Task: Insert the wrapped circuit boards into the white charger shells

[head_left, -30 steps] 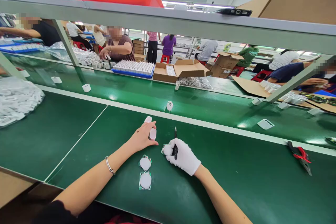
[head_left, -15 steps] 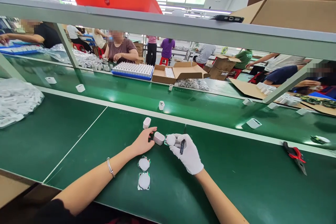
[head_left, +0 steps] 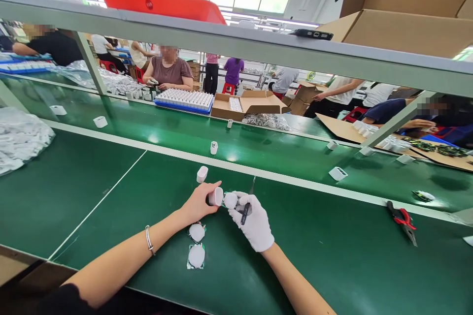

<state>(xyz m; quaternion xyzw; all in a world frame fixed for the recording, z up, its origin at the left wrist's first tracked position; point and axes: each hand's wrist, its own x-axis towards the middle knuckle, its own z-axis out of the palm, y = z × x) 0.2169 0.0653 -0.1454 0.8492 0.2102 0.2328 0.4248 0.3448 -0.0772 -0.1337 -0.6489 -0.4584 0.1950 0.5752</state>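
My bare left hand (head_left: 195, 204) grips a white plastic housing (head_left: 216, 197) between thumb and fingers, its open end turned to the right. In my white-gloved right hand (head_left: 257, 226) a small circuit board with a round white pad (head_left: 231, 201) is pinched at the fingertips, right at the housing's mouth; whether it is partly inside cannot be made out. The same hand also holds dark tweezers (head_left: 244, 214), tips pointing away. Another white housing (head_left: 202, 174) stands just beyond my left hand. Two more padded circuit boards (head_left: 196, 256) lie on the green bench nearer to me.
Red-handled pliers (head_left: 402, 221) lie at right. Several housings rest on the green belt (head_left: 177, 133) beyond a white strip. A bag of white parts (head_left: 22, 140) sits at left. A shelf (head_left: 236, 49) crosses overhead, carrying a red tray (head_left: 158, 5). Co-workers sit across the belt.
My left hand has closed around the housing and tilted it up, its opening toward the right. My right hand has brought the circuit board closer to it. The view has shifted slightly.
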